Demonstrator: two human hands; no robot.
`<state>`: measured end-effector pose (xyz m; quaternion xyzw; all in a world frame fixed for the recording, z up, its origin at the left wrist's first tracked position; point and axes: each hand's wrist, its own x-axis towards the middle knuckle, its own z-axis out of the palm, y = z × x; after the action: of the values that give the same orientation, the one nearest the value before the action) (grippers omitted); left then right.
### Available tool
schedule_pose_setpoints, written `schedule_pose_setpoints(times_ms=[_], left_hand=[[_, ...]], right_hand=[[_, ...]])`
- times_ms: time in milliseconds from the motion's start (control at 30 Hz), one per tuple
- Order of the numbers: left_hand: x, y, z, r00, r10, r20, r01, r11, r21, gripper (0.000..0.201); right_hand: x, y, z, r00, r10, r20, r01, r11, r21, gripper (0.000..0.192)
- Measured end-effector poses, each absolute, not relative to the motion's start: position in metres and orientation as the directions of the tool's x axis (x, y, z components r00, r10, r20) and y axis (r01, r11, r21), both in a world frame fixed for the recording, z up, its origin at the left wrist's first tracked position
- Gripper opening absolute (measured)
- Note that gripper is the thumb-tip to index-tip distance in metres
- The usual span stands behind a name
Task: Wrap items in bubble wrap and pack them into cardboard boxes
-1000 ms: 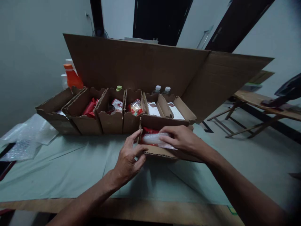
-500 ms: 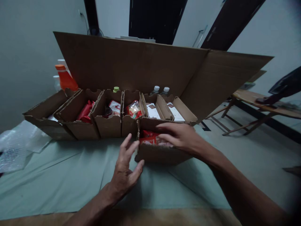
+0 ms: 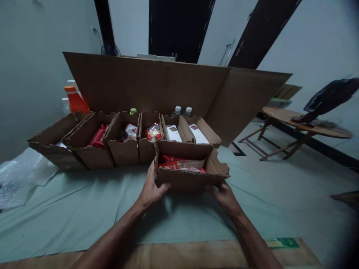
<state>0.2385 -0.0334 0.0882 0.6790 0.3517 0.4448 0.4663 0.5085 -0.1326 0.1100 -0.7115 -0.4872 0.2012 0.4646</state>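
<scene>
While both hands clamp the near box (image 3: 190, 175) from either side, it sits on the green cloth (image 3: 84, 209) right in front of the row. The left hand (image 3: 150, 190) has thumb up the box's left wall and fingers curled round the lower corner; the right hand (image 3: 224, 194) is pressed under the right front corner, its fingers mostly hidden behind the cardboard. Inside the box: red packets (image 3: 179, 163), lying flat, filling it to the rim, so the loading looks done and the box looks ready to be shifted, going by the two-handed grip.

Behind it, count them: six open boxes in the row (image 3: 123, 144), touching side by side. One holds something red, two hold snack packets, two hold white cards; the far-left one hardly shows its contents. Further back, one green cap (image 3: 133, 111), two white-capped bottles (image 3: 182, 110), and one orange bottle (image 3: 74, 101) at the left end. A tall cardboard sheet (image 3: 157, 86) stands behind everything. Bubble wrap (image 3: 19, 175) lies left on the cloth, and off right, well apart, one wooden table (image 3: 303, 121)
</scene>
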Motion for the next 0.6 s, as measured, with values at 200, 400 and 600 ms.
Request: schedule_pose_setpoints(times_ms=[200, 400, 600], left_hand=[[0.204, -0.069, 0.079, 0.317, 0.929, 0.190, 0.032, -0.211, 0.977, 0.073], [0.090, -0.103, 0.091, -0.016, 0.999, 0.038, 0.253, -0.033, 0.967, 0.050], [0.124, -0.074, 0.122, 0.072, 0.970, 0.232, 0.152, -0.241, 0.959, 0.067]], right_hand=[[0.463, -0.158, 0.105, 0.473, 0.858, 0.201, 0.551, -0.110, -0.827, 0.043], [0.364, -0.150, 0.119, 0.231, 0.943, 0.240, 0.517, 0.090, -0.851, 0.037], [0.386, -0.128, 0.140, 0.335, 0.906, 0.260, 0.558, 0.032, -0.830, 0.042]])
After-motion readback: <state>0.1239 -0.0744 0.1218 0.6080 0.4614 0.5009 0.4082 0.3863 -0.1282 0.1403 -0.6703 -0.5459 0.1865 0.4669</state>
